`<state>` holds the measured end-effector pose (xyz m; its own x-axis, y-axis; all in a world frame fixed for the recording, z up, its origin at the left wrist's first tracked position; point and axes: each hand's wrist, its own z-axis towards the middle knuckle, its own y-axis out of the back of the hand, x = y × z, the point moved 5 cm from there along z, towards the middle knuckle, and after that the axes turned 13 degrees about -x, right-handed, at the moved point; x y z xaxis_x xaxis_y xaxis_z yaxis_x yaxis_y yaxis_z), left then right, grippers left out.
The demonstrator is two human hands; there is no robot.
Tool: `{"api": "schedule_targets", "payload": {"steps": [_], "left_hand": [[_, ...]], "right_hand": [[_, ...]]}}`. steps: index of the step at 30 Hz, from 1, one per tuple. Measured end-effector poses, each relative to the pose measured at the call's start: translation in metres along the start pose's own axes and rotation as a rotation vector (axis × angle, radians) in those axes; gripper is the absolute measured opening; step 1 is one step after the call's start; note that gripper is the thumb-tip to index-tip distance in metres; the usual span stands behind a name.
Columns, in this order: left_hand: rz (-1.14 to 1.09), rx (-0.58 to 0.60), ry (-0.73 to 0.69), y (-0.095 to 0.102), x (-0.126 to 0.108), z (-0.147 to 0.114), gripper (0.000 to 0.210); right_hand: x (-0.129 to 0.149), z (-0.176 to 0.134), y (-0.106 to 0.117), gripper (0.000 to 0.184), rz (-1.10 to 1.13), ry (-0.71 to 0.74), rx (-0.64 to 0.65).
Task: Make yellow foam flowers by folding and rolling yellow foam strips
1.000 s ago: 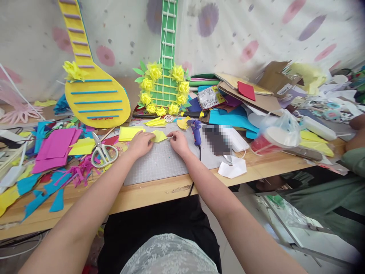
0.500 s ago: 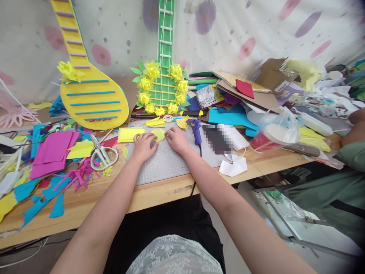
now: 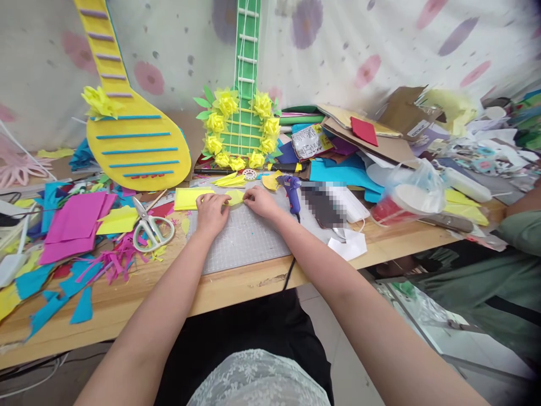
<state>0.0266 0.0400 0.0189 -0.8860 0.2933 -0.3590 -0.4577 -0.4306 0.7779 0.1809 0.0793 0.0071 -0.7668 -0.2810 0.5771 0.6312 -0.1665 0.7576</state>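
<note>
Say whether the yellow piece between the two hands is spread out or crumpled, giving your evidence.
Spread out: the yellow piece shows a broad, smooth face between the left hand and right hand.

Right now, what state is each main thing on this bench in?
Small yellow paper piece: held between left hand and right hand.
Scissors: lying unheld.
Glue gun: lying unheld on the cutting mat.
Green model guitar: upright, strung.
Yellow model lute: upright.
Magenta sheets: stacked.
Plastic cup: upright, in a clear bag.
</note>
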Motion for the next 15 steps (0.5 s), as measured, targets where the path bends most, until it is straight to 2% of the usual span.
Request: {"api": "schedule_targets", "payload": {"steps": [6, 15], "left_hand": [[-0.05, -0.004, 0.158, -0.004, 0.009, 0.0, 0.02], [-0.102, -0.017, 0.341, -0.009, 0.014, 0.003, 0.025]], "right_hand": [[-0.006, -0.003, -0.001, 0.014, 0.072, -0.08, -0.075], [0.002, -0.008, -0.002, 0.016, -0.004, -0.135, -0.105]]}}
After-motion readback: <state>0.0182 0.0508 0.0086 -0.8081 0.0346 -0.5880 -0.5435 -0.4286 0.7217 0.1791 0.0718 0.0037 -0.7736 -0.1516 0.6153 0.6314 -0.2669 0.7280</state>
